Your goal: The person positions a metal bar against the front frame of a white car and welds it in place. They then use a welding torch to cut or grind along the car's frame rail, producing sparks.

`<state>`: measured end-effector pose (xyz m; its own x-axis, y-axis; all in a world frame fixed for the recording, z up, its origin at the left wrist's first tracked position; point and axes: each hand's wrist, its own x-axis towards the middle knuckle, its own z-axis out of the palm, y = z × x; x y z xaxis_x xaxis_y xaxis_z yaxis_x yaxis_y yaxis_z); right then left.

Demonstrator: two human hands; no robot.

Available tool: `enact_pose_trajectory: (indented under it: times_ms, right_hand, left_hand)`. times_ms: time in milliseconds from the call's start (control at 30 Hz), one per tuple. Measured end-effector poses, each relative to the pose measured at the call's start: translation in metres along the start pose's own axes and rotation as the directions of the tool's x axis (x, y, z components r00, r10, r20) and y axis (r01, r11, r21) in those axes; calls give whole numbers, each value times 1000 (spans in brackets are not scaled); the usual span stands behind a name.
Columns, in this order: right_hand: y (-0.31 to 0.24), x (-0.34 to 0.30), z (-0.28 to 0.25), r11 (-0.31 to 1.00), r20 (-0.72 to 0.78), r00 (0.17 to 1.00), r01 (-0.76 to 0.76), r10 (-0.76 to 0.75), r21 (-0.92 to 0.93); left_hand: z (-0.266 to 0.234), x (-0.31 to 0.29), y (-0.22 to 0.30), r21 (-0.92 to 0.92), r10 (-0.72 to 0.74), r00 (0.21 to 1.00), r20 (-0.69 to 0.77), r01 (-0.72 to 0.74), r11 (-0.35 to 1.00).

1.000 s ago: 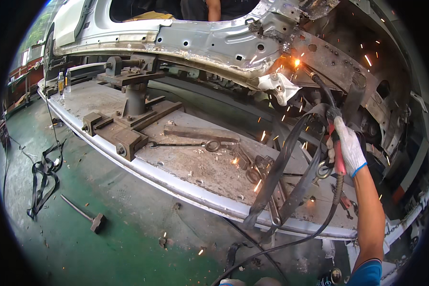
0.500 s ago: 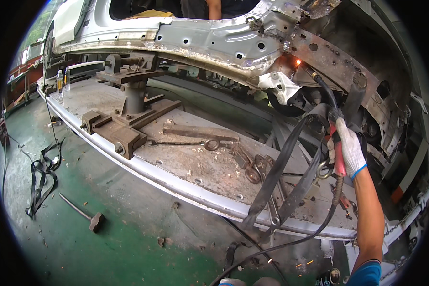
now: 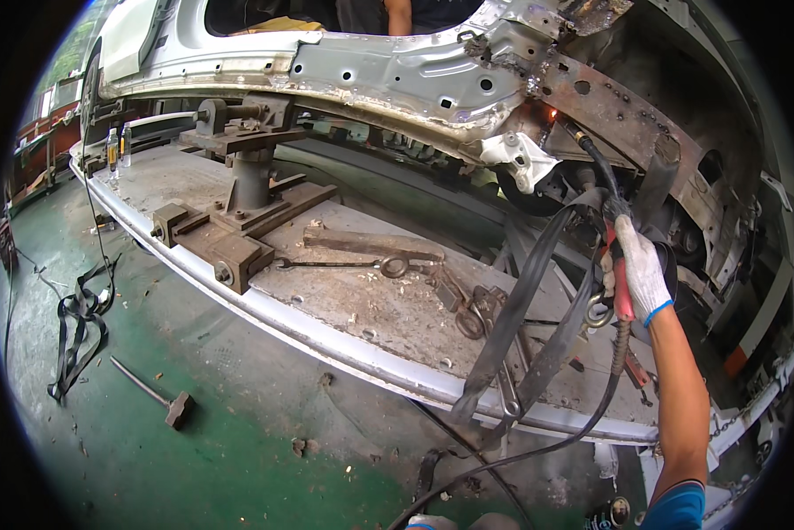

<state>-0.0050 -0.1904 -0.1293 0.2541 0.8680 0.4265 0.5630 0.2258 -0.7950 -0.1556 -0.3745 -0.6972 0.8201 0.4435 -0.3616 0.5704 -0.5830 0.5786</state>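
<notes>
My right hand (image 3: 642,269), in a white work glove with a blue cuff, is closed around the red handle of a welding torch (image 3: 624,287). The torch's black curved neck reaches up and left. Its nozzle (image 3: 577,134) points at a small orange glow (image 3: 552,113) on the rusty underside of a car body (image 3: 622,106). From the handle a black cable (image 3: 604,406) runs down and to the left. At the lower rim, a sliver of white cloth with a blue edge looks like the glove of my left hand (image 3: 434,523); its fingers are hidden.
Grey straps (image 3: 514,309) hang beside the torch. Below the car, a bench platform (image 3: 362,309) carries a steel clamp stand (image 3: 251,181), a wrench (image 3: 326,264), a piece of wood (image 3: 375,243) and two bottles (image 3: 113,150). On the green floor lie a hammer (image 3: 178,411) and black straps (image 3: 81,331).
The orange glow at the nozzle has become duller and smaller. Bright sparks over the floor at lower right are gone. My right hand and the torch have barely moved.
</notes>
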Motion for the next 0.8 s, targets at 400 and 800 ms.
enact_pose_trajectory:
  times_ms: [400,800]
  right_hand:
    - [2,4,0,1000,14,1000,23,-23,-8]
    - [2,-1,0,999,33,999,11,-12,48]
  left_hand:
    - [40,43,-26,85,64,998,22,-66,994]
    - [23,14,-11,19,1,1000,-28,0,1000]
